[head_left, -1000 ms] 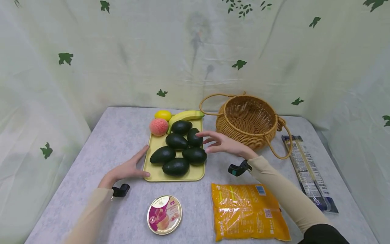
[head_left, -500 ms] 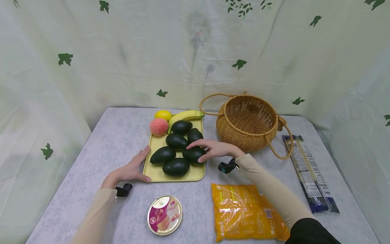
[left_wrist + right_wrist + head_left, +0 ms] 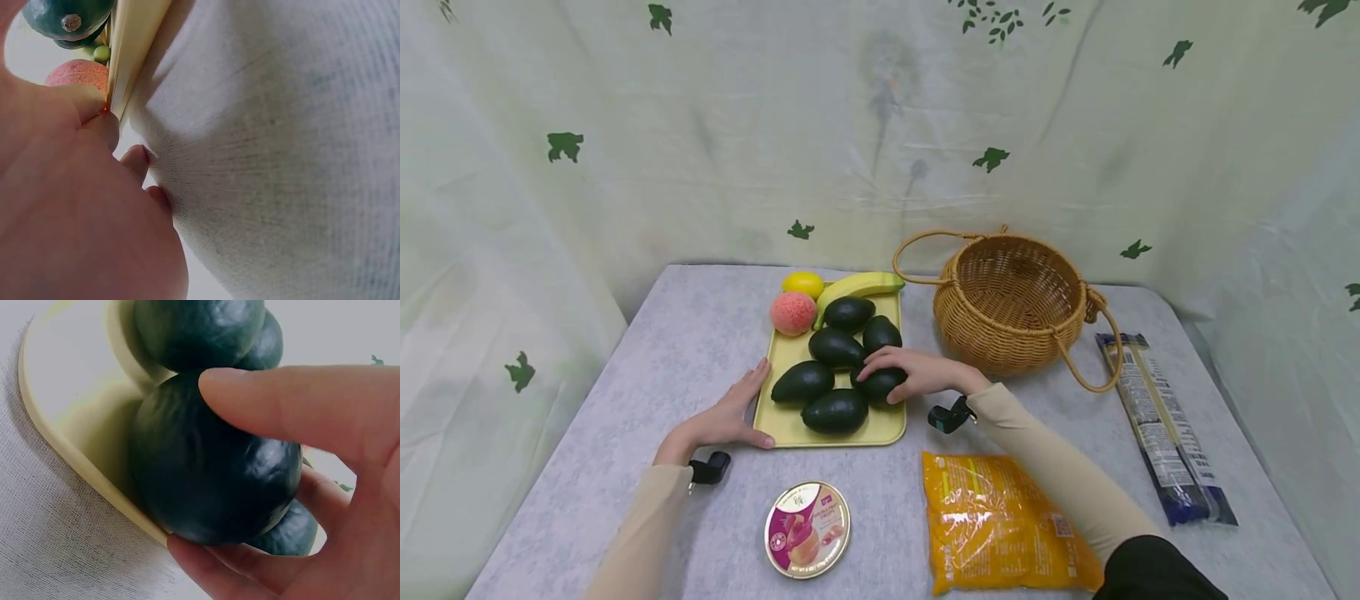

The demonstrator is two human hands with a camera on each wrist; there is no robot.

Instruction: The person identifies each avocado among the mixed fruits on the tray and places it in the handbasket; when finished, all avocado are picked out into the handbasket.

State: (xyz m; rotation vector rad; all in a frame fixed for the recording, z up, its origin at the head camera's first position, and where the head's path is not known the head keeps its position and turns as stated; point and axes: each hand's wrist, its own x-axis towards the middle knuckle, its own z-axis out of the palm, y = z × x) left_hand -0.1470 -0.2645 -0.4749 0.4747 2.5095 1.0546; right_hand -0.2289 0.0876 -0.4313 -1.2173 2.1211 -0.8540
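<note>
A pale yellow tray (image 3: 782,428) holds several dark green avocados (image 3: 835,412), with a yellow banana (image 3: 868,284), a yellow lemon (image 3: 802,284) and a pink round fruit (image 3: 793,313) at its far end. My right hand (image 3: 925,372) grips the avocado (image 3: 212,465) at the tray's right edge, thumb on one side and fingers curled round the other. That avocado sits low at the tray's rim. My left hand (image 3: 722,418) rests along the tray's left side, fingers extended against the rim and thumb near the front corner. In the left wrist view, the fingertips (image 3: 136,159) lie beside the tray wall.
A wicker basket (image 3: 985,333) with two loop handles stands right of the tray at the back. An orange packet (image 3: 992,525) lies under the right forearm. A round tin (image 3: 807,530) sits in front, and a long dark packet (image 3: 1165,433) lies far right.
My right hand has come down and left from beside the upper right avocado onto the one below, and its fingers have closed round it. My left hand stays at the tray's edge.
</note>
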